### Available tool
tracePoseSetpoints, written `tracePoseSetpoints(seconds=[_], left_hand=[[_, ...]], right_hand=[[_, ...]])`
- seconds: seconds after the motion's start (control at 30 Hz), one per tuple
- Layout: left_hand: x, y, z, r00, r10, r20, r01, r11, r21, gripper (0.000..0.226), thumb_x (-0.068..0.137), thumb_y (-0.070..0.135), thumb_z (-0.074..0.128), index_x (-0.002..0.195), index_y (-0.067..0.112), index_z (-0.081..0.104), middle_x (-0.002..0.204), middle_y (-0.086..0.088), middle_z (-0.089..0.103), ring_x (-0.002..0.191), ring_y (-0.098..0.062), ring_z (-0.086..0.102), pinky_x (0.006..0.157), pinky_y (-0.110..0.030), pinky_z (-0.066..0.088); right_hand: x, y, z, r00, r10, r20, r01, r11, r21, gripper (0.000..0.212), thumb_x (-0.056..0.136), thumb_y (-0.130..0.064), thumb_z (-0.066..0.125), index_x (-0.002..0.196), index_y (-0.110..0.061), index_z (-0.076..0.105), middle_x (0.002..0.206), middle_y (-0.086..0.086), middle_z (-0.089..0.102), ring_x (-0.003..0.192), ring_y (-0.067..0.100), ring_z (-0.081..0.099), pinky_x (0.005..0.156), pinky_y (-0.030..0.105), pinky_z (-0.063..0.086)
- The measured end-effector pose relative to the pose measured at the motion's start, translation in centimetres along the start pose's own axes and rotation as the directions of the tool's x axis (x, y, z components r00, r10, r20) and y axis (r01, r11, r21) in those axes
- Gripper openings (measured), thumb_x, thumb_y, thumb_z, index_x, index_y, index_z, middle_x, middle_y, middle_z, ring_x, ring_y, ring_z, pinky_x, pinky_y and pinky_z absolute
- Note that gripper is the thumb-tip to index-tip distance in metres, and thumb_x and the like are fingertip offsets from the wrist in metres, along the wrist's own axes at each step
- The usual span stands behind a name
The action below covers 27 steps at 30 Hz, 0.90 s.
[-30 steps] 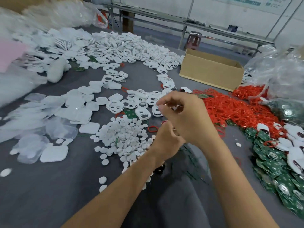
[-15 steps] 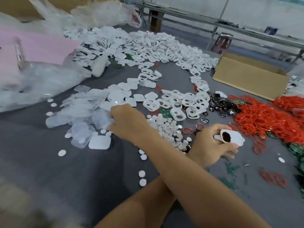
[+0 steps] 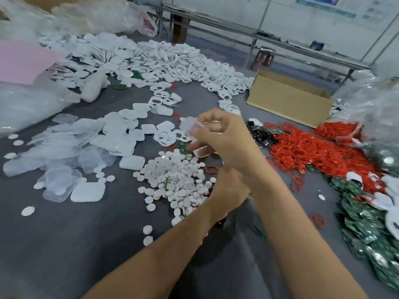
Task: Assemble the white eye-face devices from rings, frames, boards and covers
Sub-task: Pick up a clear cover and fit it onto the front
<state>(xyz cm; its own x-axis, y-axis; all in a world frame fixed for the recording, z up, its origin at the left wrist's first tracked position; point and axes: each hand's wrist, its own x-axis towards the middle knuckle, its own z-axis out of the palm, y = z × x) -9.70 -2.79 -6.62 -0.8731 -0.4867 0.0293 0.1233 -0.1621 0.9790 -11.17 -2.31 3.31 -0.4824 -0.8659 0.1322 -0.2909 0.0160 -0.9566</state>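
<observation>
Translucent cover [image 3: 190, 126] pinched at tips of right-hand fingers [image 3: 224, 117], left hand [image 3: 226, 190] beneath, its grip hidden

Even, soft indoor light with faint shadows; hands [image 3: 224, 147] motion-blurred; wide-angle bending and smearing toward the frame edges.

A small factory assembly workshop. The grey-covered table [image 3: 64, 244] carries loose parts in bulk: white frames [image 3: 172, 59] heaped along its far edge, red rings [image 3: 302, 152] and green boards [image 3: 367, 223] piled toward its right edge, clear covers [image 3: 58, 147] at the left, white discs [image 3: 177, 175] mid-table. Plastic bags [image 3: 97, 16] and an open cardboard box [image 3: 287, 104] sit among them. Beyond stand metal benches [image 3: 269, 44] and a wall poster [image 3: 323, 5].
</observation>
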Motion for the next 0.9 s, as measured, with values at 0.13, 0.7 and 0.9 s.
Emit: tracePoseSetpoints(seconds=[0.13, 0.7, 0.9], left_hand=[[0.0, 0.4, 0.3, 0.995, 0.082, -0.059, -0.083, 0.997, -0.006, 0.029, 0.078, -0.009, 0.072, 0.090, 0.015, 0.062, 0.081, -0.006, 0.071, 0.061, -0.006, 0.067, 0.057, -0.021, 0.056], [0.2, 0.6, 0.2, 0.988, 0.099, -0.116, -0.103, 0.994, -0.036, 0.039, 0.075, -0.004, 0.077, 0.107, 0.016, 0.067, 0.095, -0.005, 0.075, 0.087, -0.023, 0.070, 0.064, -0.032, 0.060], [0.3, 0.5, -0.1, 0.977, 0.147, -0.154, -0.146, 0.989, 0.019, 0.036, 0.076, 0.003, 0.078, 0.105, 0.021, 0.068, 0.092, 0.000, 0.075, 0.086, -0.020, 0.072, 0.067, -0.033, 0.060]], right_hand=[[-2.0, 0.3, -5.8, 0.989, -0.015, -0.150, 0.020, 0.999, 0.032, 0.014, 0.086, 0.003, 0.062, 0.092, -0.009, 0.064, 0.071, 0.008, 0.067, 0.054, 0.011, 0.056, 0.050, 0.018, 0.044], [-3.8, 2.0, -11.3, 0.989, 0.011, -0.148, 0.002, 0.996, 0.086, 0.013, 0.082, 0.008, 0.064, 0.086, -0.004, 0.065, 0.066, 0.006, 0.070, 0.056, 0.014, 0.064, 0.057, 0.022, 0.050], [-4.0, 2.3, -12.2, 0.989, 0.077, -0.129, -0.059, 0.988, 0.139, 0.008, 0.090, 0.000, 0.059, 0.088, -0.002, 0.066, 0.074, 0.013, 0.072, 0.068, 0.020, 0.068, 0.065, 0.022, 0.056]])
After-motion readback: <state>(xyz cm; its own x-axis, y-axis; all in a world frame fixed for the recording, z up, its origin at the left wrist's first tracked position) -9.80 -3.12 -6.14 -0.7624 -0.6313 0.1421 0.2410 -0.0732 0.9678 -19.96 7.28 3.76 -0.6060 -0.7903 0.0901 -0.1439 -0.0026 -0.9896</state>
